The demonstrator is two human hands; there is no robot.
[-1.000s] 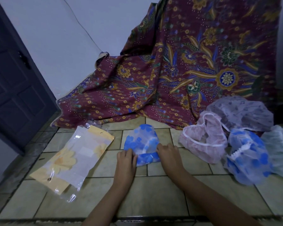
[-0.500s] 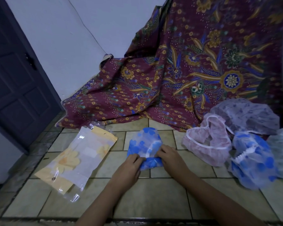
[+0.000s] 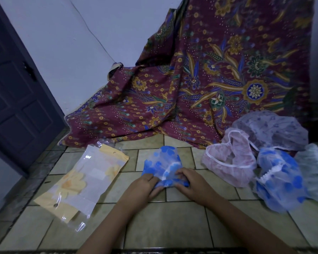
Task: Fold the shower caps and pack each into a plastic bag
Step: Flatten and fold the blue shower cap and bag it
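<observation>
Both hands, left hand [image 3: 143,186] and right hand [image 3: 189,182], pinch the blue cap [image 3: 162,165], half-folded; four caps [image 3: 229,162] wait at three o'clock, bags [image 3: 84,180] at nine.

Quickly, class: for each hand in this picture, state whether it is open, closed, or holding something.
Left hand: closed, pinching the near edge of the blue shower cap.
Right hand: closed, gripping the same cap's near edge.

Both hands, left [image 3: 142,186] and right [image 3: 190,182], pinch side by side, forearms converging.

Dim, bluish, even indoor light; soft shadows, slight softness, wide-angle bending toward the edges.
</observation>
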